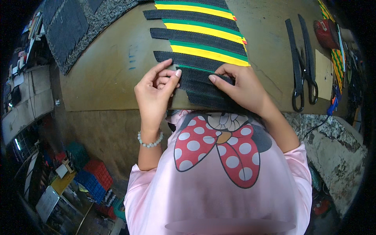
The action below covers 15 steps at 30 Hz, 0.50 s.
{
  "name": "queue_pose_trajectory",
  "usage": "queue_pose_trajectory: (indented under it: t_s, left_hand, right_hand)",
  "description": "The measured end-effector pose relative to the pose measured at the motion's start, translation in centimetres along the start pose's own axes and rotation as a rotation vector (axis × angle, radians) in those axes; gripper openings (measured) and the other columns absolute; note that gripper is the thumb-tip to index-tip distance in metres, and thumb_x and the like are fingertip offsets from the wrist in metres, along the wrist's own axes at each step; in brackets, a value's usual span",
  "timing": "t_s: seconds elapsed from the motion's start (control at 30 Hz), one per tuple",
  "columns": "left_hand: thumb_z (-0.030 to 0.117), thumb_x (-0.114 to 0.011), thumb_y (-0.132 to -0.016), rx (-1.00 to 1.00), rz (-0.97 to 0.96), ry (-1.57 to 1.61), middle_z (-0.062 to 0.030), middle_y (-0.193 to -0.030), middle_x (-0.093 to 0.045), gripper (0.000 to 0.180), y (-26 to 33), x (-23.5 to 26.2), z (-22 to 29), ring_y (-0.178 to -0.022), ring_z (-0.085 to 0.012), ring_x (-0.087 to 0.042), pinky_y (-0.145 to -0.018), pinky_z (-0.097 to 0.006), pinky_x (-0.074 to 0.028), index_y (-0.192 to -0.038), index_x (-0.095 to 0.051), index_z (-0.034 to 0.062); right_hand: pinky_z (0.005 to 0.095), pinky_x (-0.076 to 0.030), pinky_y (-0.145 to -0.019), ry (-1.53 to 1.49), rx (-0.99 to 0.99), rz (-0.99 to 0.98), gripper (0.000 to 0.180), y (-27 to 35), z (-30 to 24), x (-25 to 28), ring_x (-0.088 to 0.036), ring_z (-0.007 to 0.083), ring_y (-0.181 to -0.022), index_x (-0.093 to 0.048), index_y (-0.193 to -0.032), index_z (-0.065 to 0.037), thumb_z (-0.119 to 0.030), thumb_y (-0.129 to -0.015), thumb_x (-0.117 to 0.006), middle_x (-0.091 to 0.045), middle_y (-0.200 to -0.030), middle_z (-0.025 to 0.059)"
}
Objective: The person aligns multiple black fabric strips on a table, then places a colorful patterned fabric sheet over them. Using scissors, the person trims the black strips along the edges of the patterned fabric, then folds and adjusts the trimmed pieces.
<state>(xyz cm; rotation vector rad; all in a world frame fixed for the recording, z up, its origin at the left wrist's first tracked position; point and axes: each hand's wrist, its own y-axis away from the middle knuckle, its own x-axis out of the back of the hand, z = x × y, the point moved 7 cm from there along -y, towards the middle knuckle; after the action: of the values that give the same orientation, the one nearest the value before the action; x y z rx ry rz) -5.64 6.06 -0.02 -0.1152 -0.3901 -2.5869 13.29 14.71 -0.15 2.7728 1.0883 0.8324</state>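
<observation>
A row of black webbing strips (pixel 199 36) lies across the table, alternating with yellow and green ribbon bands (pixel 207 53). My left hand (pixel 156 84) is at the left end of the nearest black strips (pixel 196 80). Its thumb and curled fingers close at the edge of one strip, while the index finger stretches forward. With thumb and forefinger my right hand (pixel 243 84) pinches the right part of the same strip. The palm hides that strip's right end. Nearer my body, more black strips overlap at the table's front edge.
Black-handled scissors (pixel 303 78) lie on the right, among two loose black strips (pixel 293 51). Beside them are a beige card (pixel 323 74), a dark red object (pixel 326 33) and a blue-handled tool (pixel 334 101). Dark webbing pieces (pixel 70 35) cover a slab at far left. Crates (pixel 96 176) stand below left.
</observation>
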Motion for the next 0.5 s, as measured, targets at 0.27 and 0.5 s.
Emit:
queue_pose_trajectory:
  t_s: [0.27, 0.5]
  left_hand:
    - [0.016, -0.076, -0.081, -0.546, 0.135, -0.696, -0.0061, -0.122, -0.061, 0.025, 0.3, 0.5, 2.0, -0.122, -0.0297, -0.048, -0.103, -0.043, -0.036, -0.106, -0.075, 0.0141]
    - [0.026, -0.076, -0.082, -0.487, 0.085, -0.725, -0.008, -0.144, -0.048, 0.022, 0.1, -0.2, 0.8, -0.143, -0.0396, -0.023, -0.116, -0.06, -0.005, -0.104, -0.077, 0.0223]
  right_hand:
    - [0.0284, -0.043, -0.057, 0.022, -0.107, -0.011, 0.028, -0.2, 0.1, -0.1, -0.052, 0.0109, -0.061, -0.069, -0.089, 0.003, -0.025, -0.09, -0.07, -0.062, -0.068, 0.0078]
    - [0.0338, -0.045, -0.056, 0.037, -0.113, -0.018, 0.028, -0.4, 0.3, -0.1, -0.056, 0.02, -0.058, -0.07, -0.085, 0.002, -0.026, -0.088, -0.07, -0.062, -0.066, 0.0145]
